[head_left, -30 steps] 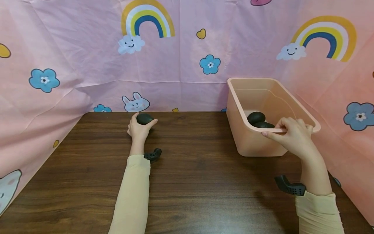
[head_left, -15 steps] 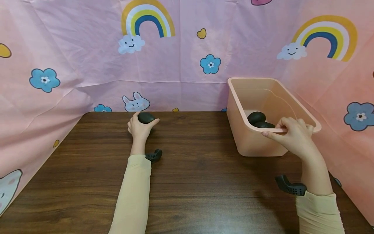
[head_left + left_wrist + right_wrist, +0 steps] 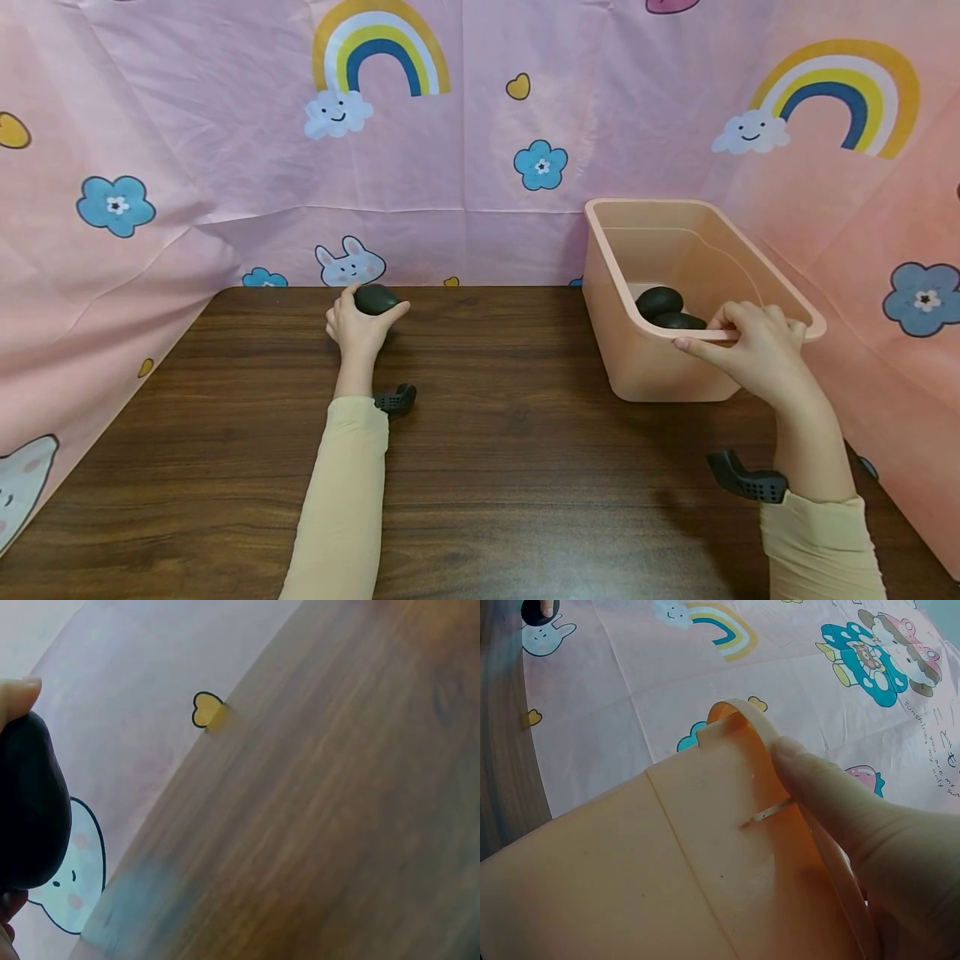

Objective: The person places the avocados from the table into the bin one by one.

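My left hand [image 3: 358, 332] grips a dark green avocado [image 3: 375, 299] between thumb and fingers at the far left of the table. Up close in the left wrist view, the avocado [image 3: 30, 802] is smooth, nearly black and pear-shaped. On the right stands a peach plastic bin [image 3: 611, 275]. My right hand [image 3: 765, 358] pinches its near rim, thumb outside and fingers over the edge. Inside the bin lie two more dark avocados, one [image 3: 658, 302] partly over the other [image 3: 678, 322]. The bin's near wall hides part of its floor.
A dark wood table [image 3: 510, 467] spans the space between the arms. Behind it hangs a pink printed cloth [image 3: 480, 125], which also runs down both sides. The bin's right side is close to the cloth.
My left hand with the avocado has shifted slightly up and to the right. The right hand stays on the bin's rim, and the bin has not moved.
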### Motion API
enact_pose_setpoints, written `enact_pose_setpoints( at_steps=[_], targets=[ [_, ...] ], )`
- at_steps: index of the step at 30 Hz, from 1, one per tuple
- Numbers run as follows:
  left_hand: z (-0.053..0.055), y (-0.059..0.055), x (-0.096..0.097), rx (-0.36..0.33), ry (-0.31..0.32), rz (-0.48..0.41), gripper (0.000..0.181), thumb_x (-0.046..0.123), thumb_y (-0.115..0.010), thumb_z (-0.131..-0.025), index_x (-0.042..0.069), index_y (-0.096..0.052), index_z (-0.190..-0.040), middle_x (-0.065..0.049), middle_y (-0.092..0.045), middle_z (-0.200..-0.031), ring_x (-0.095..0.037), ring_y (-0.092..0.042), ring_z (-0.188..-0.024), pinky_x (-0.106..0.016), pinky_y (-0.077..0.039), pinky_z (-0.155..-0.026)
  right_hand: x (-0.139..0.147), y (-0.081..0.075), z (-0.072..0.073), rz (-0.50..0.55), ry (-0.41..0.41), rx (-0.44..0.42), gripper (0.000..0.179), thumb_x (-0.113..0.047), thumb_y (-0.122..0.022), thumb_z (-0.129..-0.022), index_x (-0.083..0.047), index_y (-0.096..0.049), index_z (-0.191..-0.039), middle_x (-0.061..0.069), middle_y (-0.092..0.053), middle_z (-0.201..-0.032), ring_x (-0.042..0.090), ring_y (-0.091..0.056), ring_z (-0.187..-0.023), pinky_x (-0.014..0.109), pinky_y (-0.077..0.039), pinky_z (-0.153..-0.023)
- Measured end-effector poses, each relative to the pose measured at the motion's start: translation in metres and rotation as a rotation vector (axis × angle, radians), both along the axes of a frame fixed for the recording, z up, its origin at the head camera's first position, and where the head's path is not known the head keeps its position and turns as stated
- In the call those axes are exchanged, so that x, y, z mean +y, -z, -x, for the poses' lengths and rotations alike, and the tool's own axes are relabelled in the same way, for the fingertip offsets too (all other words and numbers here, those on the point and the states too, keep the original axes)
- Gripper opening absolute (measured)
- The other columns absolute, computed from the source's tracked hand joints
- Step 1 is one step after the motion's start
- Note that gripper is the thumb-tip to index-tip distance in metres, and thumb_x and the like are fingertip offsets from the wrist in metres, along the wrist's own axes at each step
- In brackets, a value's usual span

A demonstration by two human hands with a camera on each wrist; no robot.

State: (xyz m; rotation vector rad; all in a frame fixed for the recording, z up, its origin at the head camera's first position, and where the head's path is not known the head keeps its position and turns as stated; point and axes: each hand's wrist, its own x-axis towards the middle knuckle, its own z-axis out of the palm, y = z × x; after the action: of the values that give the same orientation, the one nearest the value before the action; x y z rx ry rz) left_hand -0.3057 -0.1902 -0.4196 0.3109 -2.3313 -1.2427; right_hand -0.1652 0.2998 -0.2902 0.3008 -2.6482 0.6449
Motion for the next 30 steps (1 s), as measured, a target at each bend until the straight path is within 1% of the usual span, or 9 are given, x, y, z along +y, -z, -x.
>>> enact_pose_setpoints(
  at_steps=[7, 12, 16, 23, 27, 30],
  targets=[
    [0.0, -0.005, 0.002, 0.014, -0.011, 0.007, 0.098, 0.059, -0.081, -0.065, 0.016, -0.041, -0.143, -0.014, -0.045, -0.136, -0.034, -0.029, -0.126, -0.051, -0.013, -0.105, 0.001, 0.0, 0.001, -0.002, 0.0, -0.016, 0.039, -0.041, -0.079, -0.077, -0.009, -0.057, -0.072, 0.004, -0.048, -0.067, 0.029, -0.036, -0.077, 0.062, -0.011, -0.077],
    [0.0, -0.009, 0.004, 0.028, -0.017, 0.016, 0.096, 0.057, -0.082, -0.065, 0.018, -0.042, -0.143, -0.013, -0.044, -0.138, -0.033, -0.028, -0.127, -0.051, -0.014, -0.105, 0.001, 0.0, 0.002, -0.002, 0.006, -0.032, 0.039, -0.042, -0.078, -0.078, -0.009, -0.058, -0.073, 0.004, -0.048, -0.068, 0.029, -0.036, -0.076, 0.061, -0.011, -0.077],
    [0.001, -0.013, 0.006, 0.029, -0.008, 0.012, 0.095, 0.054, -0.083, -0.066, 0.018, -0.041, -0.144, -0.013, -0.044, -0.139, -0.033, -0.027, -0.128, -0.051, -0.013, -0.106, 0.001, 0.0, 0.002, -0.003, 0.007, -0.024, 0.039, -0.041, -0.079, -0.078, -0.009, -0.058, -0.073, 0.005, -0.049, -0.068, 0.029, -0.037, -0.076, 0.06, -0.012, -0.077],
    [-0.001, -0.021, 0.009, 0.048, 0.012, 0.022, 0.098, 0.061, -0.081, -0.063, 0.019, -0.043, -0.143, -0.013, -0.045, -0.135, -0.033, -0.028, -0.125, -0.052, -0.014, -0.104, 0.001, 0.0, 0.001, -0.002, 0.005, -0.012, 0.039, -0.041, -0.079, -0.077, -0.01, -0.057, -0.072, 0.004, -0.049, -0.067, 0.028, -0.036, -0.076, 0.058, -0.013, -0.076],
    [-0.001, -0.024, 0.011, 0.069, 0.02, 0.021, 0.096, 0.06, -0.081, -0.063, 0.018, -0.044, -0.142, -0.012, -0.046, -0.134, -0.033, -0.028, -0.124, -0.052, -0.013, -0.104, 0.0, 0.0, 0.001, 0.001, 0.006, -0.012, 0.039, -0.041, -0.079, -0.077, -0.009, -0.057, -0.072, 0.005, -0.048, -0.067, 0.028, -0.036, -0.076, 0.058, -0.013, -0.076],
    [-0.001, -0.027, 0.013, 0.072, 0.019, 0.032, 0.096, 0.06, -0.081, -0.063, 0.019, -0.044, -0.141, -0.01, -0.047, -0.133, -0.033, -0.029, -0.122, -0.051, -0.014, -0.104, 0.0, 0.001, 0.002, 0.002, 0.005, -0.016, 0.039, -0.041, -0.079, -0.078, -0.009, -0.057, -0.072, 0.005, -0.048, -0.067, 0.029, -0.036, -0.075, 0.058, -0.013, -0.076]
  ],
)
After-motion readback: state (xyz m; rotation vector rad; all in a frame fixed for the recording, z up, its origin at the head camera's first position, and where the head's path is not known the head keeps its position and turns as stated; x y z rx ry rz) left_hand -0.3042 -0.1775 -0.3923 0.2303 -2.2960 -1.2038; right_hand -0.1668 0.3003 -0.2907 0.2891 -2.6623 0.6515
